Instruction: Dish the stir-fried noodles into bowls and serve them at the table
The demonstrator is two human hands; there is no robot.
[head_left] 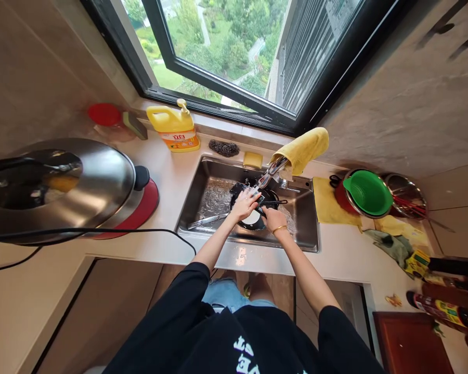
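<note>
1. My left hand (245,204) is down in the sink (304,235), lying on top of the black pan (239,189) with the fingers bent over its far side, just where the faucet (271,174) ends. I cannot tell whether it pinches anything underneath.
2. My right hand (273,219), with a gold bangle on the wrist, is closed around the near rim of the pan, thumb on top.
3. The pan sits in the middle of the sink basin, under the faucet, with its thin handle pointing right. Something white (252,218) shows inside it, between my two hands; it is too small for me to say what it is.
4. A knife (206,221) lies flat on the sink floor to the left of the pan, apart from it.
5. A yellow cloth (302,148) is draped over the faucet.
6. On the ledge behind the sink are a yellow sponge (252,159), a steel scourer (223,148) and, further left, a yellow soap bottle (174,127).
7. On the counter to the right sits a green colander (368,193); to the left sits a big steel pot (81,182).
</note>
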